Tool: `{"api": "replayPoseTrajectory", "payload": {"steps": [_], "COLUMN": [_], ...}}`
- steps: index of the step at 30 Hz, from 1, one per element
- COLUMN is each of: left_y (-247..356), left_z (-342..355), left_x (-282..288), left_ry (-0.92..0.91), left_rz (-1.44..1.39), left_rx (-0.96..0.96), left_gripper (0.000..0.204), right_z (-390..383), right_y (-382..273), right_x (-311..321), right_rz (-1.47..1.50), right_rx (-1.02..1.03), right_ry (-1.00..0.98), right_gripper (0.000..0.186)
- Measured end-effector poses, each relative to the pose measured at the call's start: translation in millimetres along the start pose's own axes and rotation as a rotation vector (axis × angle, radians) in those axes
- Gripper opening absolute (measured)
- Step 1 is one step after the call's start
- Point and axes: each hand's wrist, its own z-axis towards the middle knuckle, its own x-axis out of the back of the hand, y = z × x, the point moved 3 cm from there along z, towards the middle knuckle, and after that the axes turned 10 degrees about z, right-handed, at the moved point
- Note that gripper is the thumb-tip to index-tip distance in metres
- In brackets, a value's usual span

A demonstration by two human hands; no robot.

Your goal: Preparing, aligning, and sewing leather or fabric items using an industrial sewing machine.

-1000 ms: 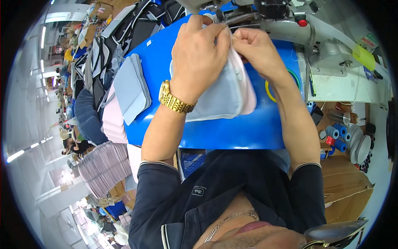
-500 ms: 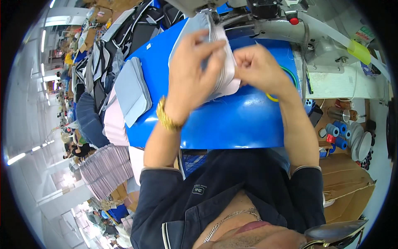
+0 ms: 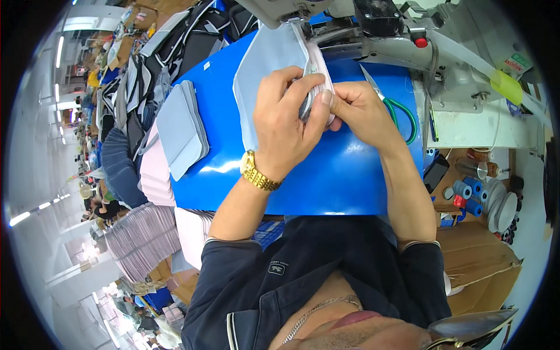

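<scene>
A pale grey fabric piece (image 3: 262,64) with a layered pink and white edge (image 3: 318,61) stands tilted below the sewing machine's head (image 3: 297,14) on the blue work surface (image 3: 315,181). My left hand (image 3: 286,116), a gold watch at its wrist, has its fingers wrapped on the piece's layered edge. My right hand (image 3: 359,111) pinches the same edge from the right, its fingertips partly hidden behind my left fingers. Scissors with green handles (image 3: 402,116) lie just beside my right hand.
Grey cut pieces (image 3: 184,128) are stacked on the left, beside pink stacks (image 3: 154,172) and dark piles (image 3: 122,163). Right are a red button (image 3: 420,42), thread cones (image 3: 469,192), a phone (image 3: 436,174) and cardboard (image 3: 478,262). Small figures of other people appear at the far left.
The fabric piece has tilted up, its layered edge now toward me. Both hands have moved down along that edge; my right hand has shifted lower, uncovering the scissor blades.
</scene>
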Motion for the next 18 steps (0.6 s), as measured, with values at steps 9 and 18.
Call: {"api": "replayPoseTrajectory", "payload": {"steps": [9, 18], "left_y": [-30.1, -37.5], "left_z": [28.7, 13.2], "left_x": [-22.7, 5.9], "left_ry": [-0.014, 0.067], "left_rz": [0.044, -0.053], "left_rx": [-0.036, 0.007], "left_gripper": [0.019, 0.010], "right_z": [47.2, 33.7], "right_y": [7.0, 10.3], "right_x": [20.6, 8.3], "right_rz": [-0.064, -0.240], "right_rx": [-0.031, -0.143], "right_ry": [0.029, 0.286], "right_gripper": [0.039, 0.042]}}
